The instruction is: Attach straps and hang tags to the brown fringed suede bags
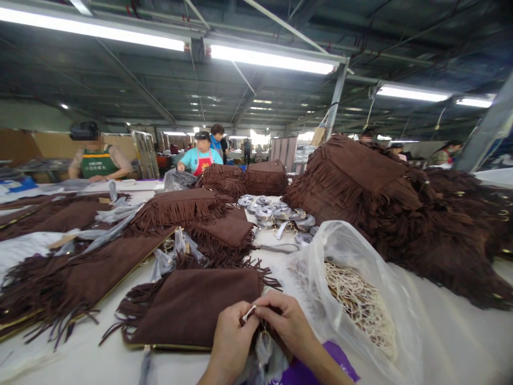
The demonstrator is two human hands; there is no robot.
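Note:
Just right of the middle, my left hand (234,339) is closed in a pinch on a short white string (249,313). The string's upper end meets the pinched fingertips of my right hand (286,321). Both hands are over the right end of a dark brown fringed suede bag (196,305), which lies flat with a gold zip along its near edge. Below my fingers hang a small gold ring (264,335) and a clump of clear plastic wrap (263,353). My fingers partly hide where the string goes.
To the right stands an open clear plastic bag (340,235) full of white strings (356,299). Behind it rises a large heap of brown fringed bags (352,166). Coiled grey straps (276,211) lie mid-table. More bags (96,264) cover the left. Co-workers (202,155) work across the table.

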